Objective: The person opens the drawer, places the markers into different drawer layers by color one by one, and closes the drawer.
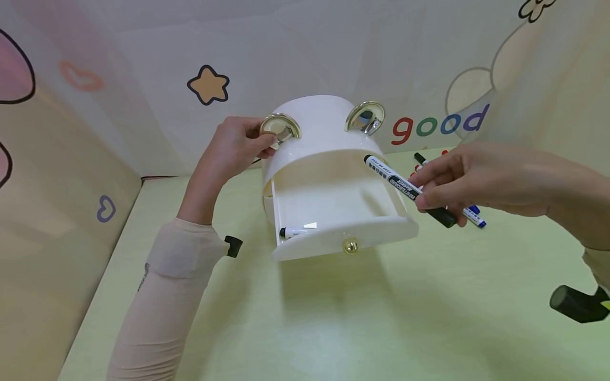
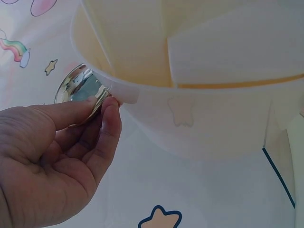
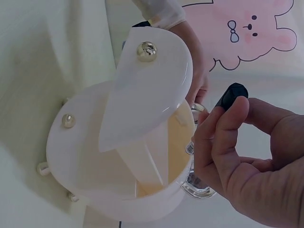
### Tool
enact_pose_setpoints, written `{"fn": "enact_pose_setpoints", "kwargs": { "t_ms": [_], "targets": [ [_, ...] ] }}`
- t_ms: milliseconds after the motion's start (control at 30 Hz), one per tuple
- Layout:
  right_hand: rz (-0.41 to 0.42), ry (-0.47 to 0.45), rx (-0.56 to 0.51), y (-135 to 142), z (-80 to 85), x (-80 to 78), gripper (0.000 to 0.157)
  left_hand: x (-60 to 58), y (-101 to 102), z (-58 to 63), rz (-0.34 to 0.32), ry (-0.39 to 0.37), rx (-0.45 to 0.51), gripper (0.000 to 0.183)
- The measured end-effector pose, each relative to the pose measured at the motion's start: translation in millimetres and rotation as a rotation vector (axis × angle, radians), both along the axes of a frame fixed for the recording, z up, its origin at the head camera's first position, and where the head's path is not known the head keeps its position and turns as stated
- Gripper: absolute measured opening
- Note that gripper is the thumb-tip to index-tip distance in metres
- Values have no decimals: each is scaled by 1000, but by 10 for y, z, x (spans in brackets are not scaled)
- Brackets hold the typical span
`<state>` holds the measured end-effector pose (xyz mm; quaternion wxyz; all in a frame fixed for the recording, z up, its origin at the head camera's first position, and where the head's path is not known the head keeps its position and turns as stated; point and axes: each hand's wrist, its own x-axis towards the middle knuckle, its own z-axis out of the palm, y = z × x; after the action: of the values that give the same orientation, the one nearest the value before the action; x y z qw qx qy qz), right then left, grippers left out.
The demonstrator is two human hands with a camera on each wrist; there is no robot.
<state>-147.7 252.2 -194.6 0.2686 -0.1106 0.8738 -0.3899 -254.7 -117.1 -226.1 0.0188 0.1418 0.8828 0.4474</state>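
Note:
A glossy white rounded storage box (image 1: 318, 119) stands with its upper drawer (image 1: 381, 233) pulled out, a gold knob (image 1: 350, 246) on the drawer's front. One black-capped marker (image 1: 293, 233) lies inside at the drawer's front left. My left hand (image 1: 231, 148) pinches the gold ear-shaped ring (image 2: 78, 85) on the box's left top between thumb and fingers. Over the drawer's right side, my right hand (image 1: 491, 177) holds a black whiteboard marker (image 1: 395, 182) slantwise by its capped end. In the right wrist view only the marker's black cap (image 3: 232, 96) shows above the fingers.
Several markers, including a blue one (image 1: 474, 217) and a black one (image 1: 420, 157), lie on the pale green table (image 1: 324, 338), partly behind my right hand. A second gold ring (image 1: 366, 117) tops the box's right side. Printed cloth walls (image 1: 143, 116) enclose the back and sides.

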Motion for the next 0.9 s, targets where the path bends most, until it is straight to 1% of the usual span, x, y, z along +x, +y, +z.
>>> {"fn": "enact_pose_setpoints", "kwargs": {
  "t_ms": [133, 333, 500, 667, 900],
  "targets": [
    [-3, -8, -21, -76, -8, -47, 41, -3, -1, -4, -3, 1, 9, 22],
    [-30, -20, -27, -167, -41, -141, 45, 8, 4, 8, 0, 5, 3, 21],
    [-54, -18, -20, -225, -37, -187, 47, 13, 5, 11, -3, -4, -2, 24],
    [-62, 8, -16, -294, -42, -226, 49, 16, -1, 13, 0, -13, -4, 27],
    [-71, 32, 0, -349, -47, -262, 46, 13, 4, 15, -4, -20, 7, 30]
  ]
}}
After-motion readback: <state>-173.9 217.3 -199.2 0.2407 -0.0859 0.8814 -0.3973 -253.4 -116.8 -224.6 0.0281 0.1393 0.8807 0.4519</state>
